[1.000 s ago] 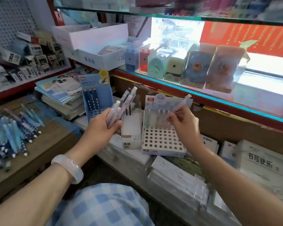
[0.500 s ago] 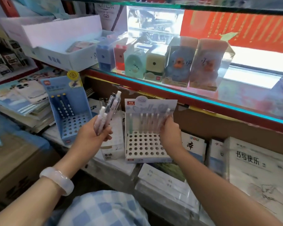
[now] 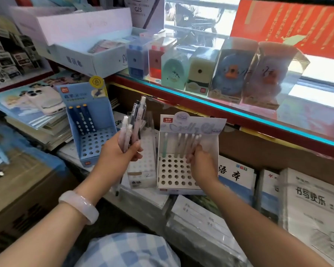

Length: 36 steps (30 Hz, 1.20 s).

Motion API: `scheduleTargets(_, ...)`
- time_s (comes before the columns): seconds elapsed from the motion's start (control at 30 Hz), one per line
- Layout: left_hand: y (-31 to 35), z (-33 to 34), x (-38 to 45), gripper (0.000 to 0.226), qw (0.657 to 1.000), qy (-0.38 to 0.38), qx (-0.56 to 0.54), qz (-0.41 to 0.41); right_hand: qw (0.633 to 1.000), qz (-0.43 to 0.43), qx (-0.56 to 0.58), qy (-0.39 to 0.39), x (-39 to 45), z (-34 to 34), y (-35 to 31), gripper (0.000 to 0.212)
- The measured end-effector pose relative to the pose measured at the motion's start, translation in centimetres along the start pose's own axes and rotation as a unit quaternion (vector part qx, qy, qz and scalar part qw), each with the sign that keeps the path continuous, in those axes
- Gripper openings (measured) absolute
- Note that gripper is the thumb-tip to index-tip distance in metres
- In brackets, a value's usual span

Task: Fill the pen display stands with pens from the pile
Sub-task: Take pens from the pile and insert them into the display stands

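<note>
From the head camera, the left hand (image 3: 121, 155) is closed around a small bundle of pens (image 3: 132, 128), tips up. The right hand (image 3: 200, 160) pinches one pen at the back row of the white display stand (image 3: 181, 170), apparently seating it. The pens look light, stiff and smooth; gripping mid-barrel should steer the tip into a hole.

Stationery shop, boxed sharpeners (image 3: 198, 71), stacked notebooks (image 3: 33, 120)
</note>
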State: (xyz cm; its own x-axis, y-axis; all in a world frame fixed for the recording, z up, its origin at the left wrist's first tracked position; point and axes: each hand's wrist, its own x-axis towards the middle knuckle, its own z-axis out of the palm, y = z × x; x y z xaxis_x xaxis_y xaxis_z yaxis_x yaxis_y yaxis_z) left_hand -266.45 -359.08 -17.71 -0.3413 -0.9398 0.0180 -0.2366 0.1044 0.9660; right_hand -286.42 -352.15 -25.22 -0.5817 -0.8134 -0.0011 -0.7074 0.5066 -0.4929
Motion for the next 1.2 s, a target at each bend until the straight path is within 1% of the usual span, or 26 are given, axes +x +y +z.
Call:
scheduleTargets(0.07, 0.1, 0.1, 0.1, 0.007, 0.999, 0.006, -0.033, -0.02, 1.0, -0.012, -0.009, -0.001, 0.0, 0.6, 0.2, 0.028)
scheduleTargets(0.17, 0.0, -0.1, -0.1, 0.01, 0.998, 0.014, -0.051, -0.046, 1.0, -0.008, -0.013, 0.006, 0.0, 1.2, 0.1, 0.027)
scheduleTargets(0.3, -0.1, -0.4, -0.2, 0.01, 0.993, 0.02, -0.083, -0.081, 1.0, 0.001, -0.028, 0.006, 0.0, 0.9, 0.5, 0.019)
scheduleTargets(0.37, -0.1, -0.6, -0.2, 0.008, 0.989, 0.022, -0.107, -0.099, 1.0, 0.03, 0.001, 0.006, -0.4, 0.0, 0.2, 0.015)
scheduleTargets(0.4, 0.0, -0.7, -0.2, 0.007, 0.987, 0.021, -0.118, -0.105, 0.998, 0.053, 0.024, 0.021, -0.8, -0.6, -0.1, 0.011)
scheduleTargets(0.43, -0.1, -0.7, -0.2, 0.007, 0.986, 0.019, -0.127, -0.107, 0.995, 0.064, 0.043, 0.056, -1.3, -1.1, -0.5, 0.009)
scheduleTargets(0.47, -0.1, -0.7, -0.2, 0.007, 0.985, 0.017, -0.137, -0.108, 0.992, 0.054, 0.067, 0.094, -1.9, -1.7, -1.3, 0.009)
scheduleTargets(0.5, 0.0, -0.7, -0.2, 0.007, 0.983, 0.014, -0.146, -0.107, 0.988, 0.02, 0.101, 0.117, -2.5, -2.2, -2.4, 0.008)
scheduleTargets(0.53, 0.0, -0.6, -0.2, 0.007, 0.982, 0.01, -0.153, -0.107, 0.984, -0.018, 0.142, 0.107, -2.9, -2.8, -3.9, 0.008)
scheduleTargets(0.57, 0.0, -0.5, -0.3, 0.008, 0.982, 0.002, -0.156, -0.107, 0.979, -0.053, 0.187, 0.069, -3.1, -3.4, -5.6, 0.009)
scheduleTargets(0.6, 0.0, -0.5, -0.4, 0.008, 0.983, -0.01, -0.152, -0.106, 0.97, -0.078, 0.23, 0.012, -3.3, -3.9, -7.5, 0.012)
scheduleTargets(0.67, 0.1, -0.4, -0.6, 0.01, 0.984, -0.042, -0.141, -0.097, 0.943, -0.095, 0.305, -0.098, -3.1, -4.6, -10.8, 0.018)
scheduleTargets(0.7, 0.1, -0.4, -0.7, 0.011, 0.984, -0.058, -0.141, -0.091, 0.928, -0.095, 0.335, -0.129, -3.0, -4.9, -12.0, 0.019)
scheduleTargets(0.77, 0.1, -0.5, -0.8, 0.013, 0.982, -0.076, -0.154, -0.084, 0.914, -0.087, 0.368, -0.148, -2.7, -5.0, -13.4, 0.016)
scheduleTargets(0.87, 0.0, -0.6, -0.6, 0.013, 0.979, -0.088, -0.159, -0.088, 0.915, -0.067, 0.367, -0.155, -2.5, -4.9, -13.6, 0.011)
scheduleTargets(0.93, 0.0, -0.5, -0.6, 0.013, 0.973, -0.097, -0.184, -0.101, 0.909, -0.066, 0.39, -0.133, -2.2, -5.0, -13.1, 0.008)
scheduleTargets(1.0, -0.2, -0.1, -0.5, 0.012, 0.966, -0.092, -0.21, -0.118, 0.897, -0.062, 0.431, -0.072, -1.7, -5.8, -12.0, 0.006)
scheduleTargets(1.03, -0.3, 0.0, -0.4, 0.011, 0.966, -0.085, -0.211, -0.122, 0.9, -0.064, 0.43, -0.031, -1.5, -6.4, -11.1, 0.005)
scheduleTargets(1.13, -0.6, 0.1, -0.2, 0.008, 0.969, -0.054, -0.199, -0.134, 0.931, -0.079, 0.349, 0.071, -1.3, -7.9, -7.2, 0.008)
scheduleTargets(1.2, -0.7, 0.1, 0.0, 0.007, 0.966, -0.039, -0.208, -0.148, 0.952, -0.083, 0.276, 0.103, -1.6, -7.7, -4.4, 0.014)
